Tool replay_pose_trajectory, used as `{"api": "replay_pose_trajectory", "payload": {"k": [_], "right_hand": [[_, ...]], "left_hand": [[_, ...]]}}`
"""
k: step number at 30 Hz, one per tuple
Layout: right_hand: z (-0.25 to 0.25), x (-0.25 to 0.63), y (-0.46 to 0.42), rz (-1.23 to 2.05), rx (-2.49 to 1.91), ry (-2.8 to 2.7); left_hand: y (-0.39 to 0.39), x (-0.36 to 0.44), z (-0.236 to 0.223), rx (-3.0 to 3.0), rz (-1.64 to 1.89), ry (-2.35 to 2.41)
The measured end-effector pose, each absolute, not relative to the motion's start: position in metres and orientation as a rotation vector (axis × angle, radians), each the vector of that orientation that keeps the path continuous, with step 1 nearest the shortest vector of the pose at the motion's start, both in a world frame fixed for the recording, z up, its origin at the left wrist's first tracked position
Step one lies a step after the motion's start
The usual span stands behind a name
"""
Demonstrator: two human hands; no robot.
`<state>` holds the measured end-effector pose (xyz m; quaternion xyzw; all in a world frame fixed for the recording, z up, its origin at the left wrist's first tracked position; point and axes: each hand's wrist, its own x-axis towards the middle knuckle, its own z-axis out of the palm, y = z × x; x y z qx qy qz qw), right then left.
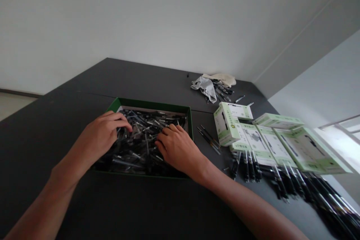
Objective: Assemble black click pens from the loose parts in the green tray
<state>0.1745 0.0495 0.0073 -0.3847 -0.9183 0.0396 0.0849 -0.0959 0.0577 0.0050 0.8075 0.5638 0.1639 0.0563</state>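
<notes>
A green tray [153, 104] full of loose black pens [142, 135] sits on the dark table in front of me. My left hand [102, 133] rests palm down on the pens at the tray's left side, fingers spread and pointing right. My right hand [177, 148] lies on the pens at the right side, fingers curled into the pile. Whether either hand grips a single pen is hidden by the fingers.
Several pale green and white boxes [270, 138] lie to the right, with a row of black pens [295, 185] below them. A few loose pens [209, 138] lie beside the tray. Grey and cream cloth gloves [210, 84] lie at the far edge.
</notes>
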Motion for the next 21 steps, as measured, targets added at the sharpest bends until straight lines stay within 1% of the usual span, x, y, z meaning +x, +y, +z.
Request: {"api": "replay_pose_trajectory", "payload": {"k": [7,10,15,18,21], "right_hand": [[0.006,0.175,0.049,0.073,-1.103,-2.725],[0.003,0.175,0.049,0.064,-1.052,-2.740],[0.004,0.176,0.050,0.087,-0.925,-2.758],[0.011,0.178,0.051,0.187,-0.717,-2.834],[0.017,0.181,0.053,0.362,-0.389,-2.958]], "left_hand": [[0.057,-0.096,0.003,2.285,0.601,1.775],[0.055,-0.092,0.010,2.239,0.701,1.782],[0.045,-0.090,0.021,2.125,0.881,1.936],[0.043,-0.092,0.022,2.050,0.958,1.965],[0.045,-0.093,0.021,2.035,0.919,1.916]]}}
